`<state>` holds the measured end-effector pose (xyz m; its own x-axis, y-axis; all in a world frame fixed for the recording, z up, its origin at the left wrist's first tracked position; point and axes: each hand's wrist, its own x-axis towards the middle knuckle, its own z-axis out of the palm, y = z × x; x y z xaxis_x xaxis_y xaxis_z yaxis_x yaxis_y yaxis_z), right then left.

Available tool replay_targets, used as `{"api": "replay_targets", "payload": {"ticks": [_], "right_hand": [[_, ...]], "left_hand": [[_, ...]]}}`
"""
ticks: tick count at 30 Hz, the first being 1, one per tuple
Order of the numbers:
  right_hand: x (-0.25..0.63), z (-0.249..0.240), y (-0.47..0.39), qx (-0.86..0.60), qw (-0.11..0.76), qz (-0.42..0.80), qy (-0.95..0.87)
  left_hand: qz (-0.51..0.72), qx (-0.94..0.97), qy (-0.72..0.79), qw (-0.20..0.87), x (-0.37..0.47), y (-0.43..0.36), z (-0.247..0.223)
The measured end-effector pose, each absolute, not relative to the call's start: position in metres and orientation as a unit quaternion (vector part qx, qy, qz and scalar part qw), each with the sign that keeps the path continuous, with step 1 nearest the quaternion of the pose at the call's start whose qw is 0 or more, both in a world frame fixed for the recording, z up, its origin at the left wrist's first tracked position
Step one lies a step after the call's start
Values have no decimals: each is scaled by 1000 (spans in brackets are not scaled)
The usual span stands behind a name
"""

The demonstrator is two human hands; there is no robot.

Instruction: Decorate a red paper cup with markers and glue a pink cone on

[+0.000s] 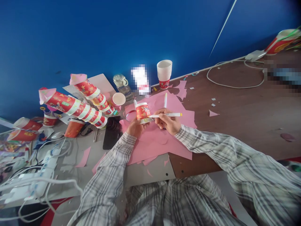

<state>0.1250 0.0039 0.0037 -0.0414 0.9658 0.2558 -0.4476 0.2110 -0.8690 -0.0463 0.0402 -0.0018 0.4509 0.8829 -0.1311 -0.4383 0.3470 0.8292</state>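
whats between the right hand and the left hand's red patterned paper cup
The head view shows a slim white yellow-ended marker, held by the right hand, pointing toward the cup.

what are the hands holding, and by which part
Left hand: a red patterned paper cup, by its lower end. Right hand: a slim white pen with a yellow end, by its barrel.

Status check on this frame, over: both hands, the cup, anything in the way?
Left hand holding red paper cup. Right hand holding white marker, tip at cup, contact unclear. Pink paper beneath; nothing seen blocking.
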Motion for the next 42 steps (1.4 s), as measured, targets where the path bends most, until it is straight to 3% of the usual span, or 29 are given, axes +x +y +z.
{"api": "replay_targets", "payload": {"ticks": [8, 19, 27, 42], "right_hand": [[126, 4, 5, -275, 633, 559, -459], [126, 7, 3, -273, 627, 561, -466], [126, 12, -7, -343, 591, 476, -554], [127, 7, -8, -343, 559, 458, -600]], "left_hand": [[426, 364, 307, 770, -46, 40, 1], [422, 505, 290, 695, -42, 36, -6], [423, 560, 301, 646, -44, 37, -12], [424, 589, 301, 619, -45, 38, -16]]}}
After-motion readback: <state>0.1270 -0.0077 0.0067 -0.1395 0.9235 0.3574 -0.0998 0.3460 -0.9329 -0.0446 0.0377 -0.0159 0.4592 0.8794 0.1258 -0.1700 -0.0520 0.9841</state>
